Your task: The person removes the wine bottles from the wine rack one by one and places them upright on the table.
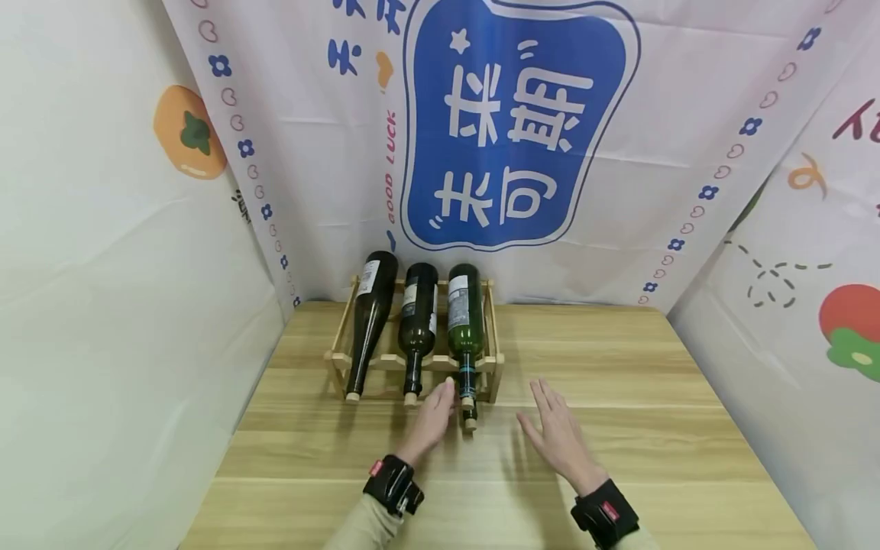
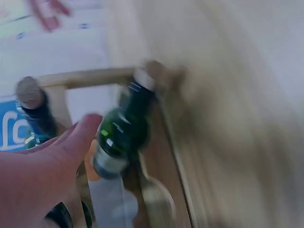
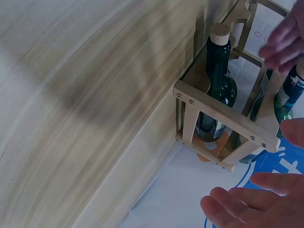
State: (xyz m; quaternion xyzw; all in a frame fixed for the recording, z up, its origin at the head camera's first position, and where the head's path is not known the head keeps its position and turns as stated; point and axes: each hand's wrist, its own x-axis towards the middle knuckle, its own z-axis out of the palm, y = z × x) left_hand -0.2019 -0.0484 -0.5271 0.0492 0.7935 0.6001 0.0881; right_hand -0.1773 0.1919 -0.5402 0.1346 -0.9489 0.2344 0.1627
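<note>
A two-tier wooden wine rack [image 1: 336,336] stands against the back wall. Along its upper tier lie three corked bottles, necks toward me: a dark slim one [image 1: 372,313] on the left, a dark middle one [image 1: 416,336] and a green one [image 1: 467,328] on the right. Below the green one, another green bottle [image 3: 218,64] lies in the lower tier with its cork sticking out. My left hand [image 1: 433,418], fingers extended, is between the middle and right necks and holds nothing; whether it touches a bottle, I cannot tell. To the rack's right, my right hand [image 1: 558,439] hovers with fingers spread.
The wood-grain table [image 1: 619,382] extends to the right and in front of the rack. Printed cloth [image 1: 330,191] hangs behind it, and white side walls [image 1: 137,321] with fruit prints rise on both sides. Each wrist wears a black strap [image 1: 605,513].
</note>
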